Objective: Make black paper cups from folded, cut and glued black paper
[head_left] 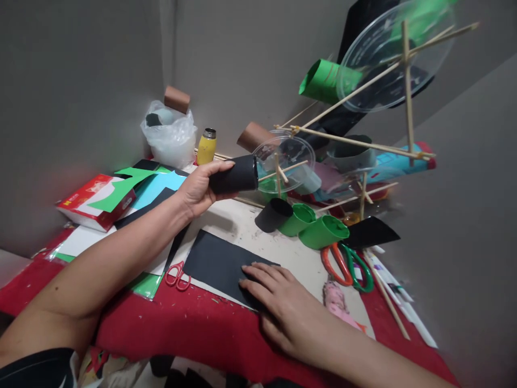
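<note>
My left hand (204, 186) is wrapped round a black paper-covered tube (236, 173), lifted above the board and tilted on its side. My right hand (278, 299) lies with fingers stretched over the right part of a black paper sheet (222, 264) on the board. Small red-handled scissors (177, 276) rest beside the sheet's left corner, their blades out of sight. Beyond the sheet stand a shorter black tube (273, 215) and two green paper-covered tubes (298, 220), (325, 231).
A stick frame with clear plastic discs (388, 59) rises at the right. Orange-handled scissors (337, 264) and green-handled scissors (361, 272) lie on the right. A red box (97, 202), coloured papers (151, 188), a yellow bottle (207, 148) and a plastic bag (172, 140) stand left and behind.
</note>
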`<state>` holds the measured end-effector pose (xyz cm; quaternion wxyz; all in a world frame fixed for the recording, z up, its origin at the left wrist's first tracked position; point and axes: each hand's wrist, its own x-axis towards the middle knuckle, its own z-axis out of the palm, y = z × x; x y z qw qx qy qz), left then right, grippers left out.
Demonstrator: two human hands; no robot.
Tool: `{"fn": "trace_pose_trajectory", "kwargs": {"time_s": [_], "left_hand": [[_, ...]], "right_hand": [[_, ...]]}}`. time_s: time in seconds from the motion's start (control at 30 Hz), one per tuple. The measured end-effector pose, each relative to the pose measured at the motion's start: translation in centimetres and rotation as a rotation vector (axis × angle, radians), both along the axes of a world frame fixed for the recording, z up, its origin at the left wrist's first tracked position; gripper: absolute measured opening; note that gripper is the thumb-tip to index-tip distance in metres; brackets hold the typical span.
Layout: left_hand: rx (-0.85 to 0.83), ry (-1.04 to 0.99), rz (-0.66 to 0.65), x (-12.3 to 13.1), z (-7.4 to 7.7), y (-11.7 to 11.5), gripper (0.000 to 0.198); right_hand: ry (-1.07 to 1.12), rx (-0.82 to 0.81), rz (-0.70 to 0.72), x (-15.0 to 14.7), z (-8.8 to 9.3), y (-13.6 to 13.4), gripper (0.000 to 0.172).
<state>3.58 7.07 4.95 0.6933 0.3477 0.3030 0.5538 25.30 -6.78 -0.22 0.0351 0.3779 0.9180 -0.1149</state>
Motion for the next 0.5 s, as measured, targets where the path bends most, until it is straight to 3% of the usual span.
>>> {"fn": "trace_pose_trajectory", "kwargs": {"time_s": [0.23,0.37,0.5], "left_hand": [[0.075,0.185,-0.038,-0.4,0.6,-0.2,0.027],[0.156,0.321,-0.111,-0.7,1.5,-0.8,0.028],[0.206,0.416,-0.119,-1.2,2.5,-1.4,0.027]], "right_hand": [[-0.004,0.051,-0.167,3.5,-0.2,0.8,0.047],[0.092,0.033,-0.344,3.9,-0.8,2.4,0.053],[0.148,-0.134,-0.441,3.5,-0.7,3.6,0.029]]}}
